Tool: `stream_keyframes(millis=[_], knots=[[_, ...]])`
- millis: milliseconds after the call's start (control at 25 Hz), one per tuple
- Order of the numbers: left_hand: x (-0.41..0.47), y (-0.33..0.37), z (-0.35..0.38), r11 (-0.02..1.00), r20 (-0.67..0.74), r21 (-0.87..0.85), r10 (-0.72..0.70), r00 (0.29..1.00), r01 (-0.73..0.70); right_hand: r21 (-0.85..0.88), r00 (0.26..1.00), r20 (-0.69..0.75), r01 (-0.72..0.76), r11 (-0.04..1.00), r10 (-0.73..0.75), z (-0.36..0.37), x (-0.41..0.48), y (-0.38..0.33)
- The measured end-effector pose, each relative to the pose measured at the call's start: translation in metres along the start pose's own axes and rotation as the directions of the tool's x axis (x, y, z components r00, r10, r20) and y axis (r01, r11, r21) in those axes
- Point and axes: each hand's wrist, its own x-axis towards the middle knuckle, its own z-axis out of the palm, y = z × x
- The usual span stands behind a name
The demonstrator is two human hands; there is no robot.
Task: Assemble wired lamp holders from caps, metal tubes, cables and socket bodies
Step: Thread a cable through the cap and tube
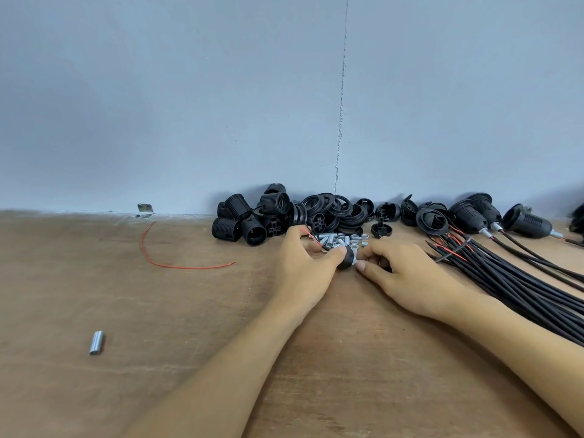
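Gripping a black cap (347, 258) near the desk's (158, 311) far edge, the left hand (301, 263) held it while the right hand (398, 270) pinched its metal tube (354, 262)

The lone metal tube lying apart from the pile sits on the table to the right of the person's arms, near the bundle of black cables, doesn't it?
Not quite. The head view shows the lone metal tube lying apart from the pile on the table, but to the left of the person's arms, far from the bundle of black cables, which lies on the right side.

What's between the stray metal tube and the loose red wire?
Head view: only bare tabletop lies between the metal tube and the red wire.
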Motion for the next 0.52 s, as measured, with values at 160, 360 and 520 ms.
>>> stream_keyframes(millis=[160, 360, 520], knots=[[0.006, -0.004, -0.007, 0.975, -0.198, 0.181, 0.166, 0.966, -0.131, 0.013, 0.999, -0.028, 0.019, 1.0, -0.018, 0.008, 0.0, -0.009], [0.018, -0.008, -0.017, 0.849, -0.269, 0.494, 0.351, 0.897, -0.184, 0.009, 0.999, -0.03, 0.034, 0.999, -0.034, 0.01, 0.0, -0.008], [0.025, -0.007, -0.015, 0.768, -0.132, 0.619, 0.307, 0.943, -0.164, 0.002, 0.998, -0.033, 0.053, 0.999, -0.053, 0.01, 0.003, -0.008]])
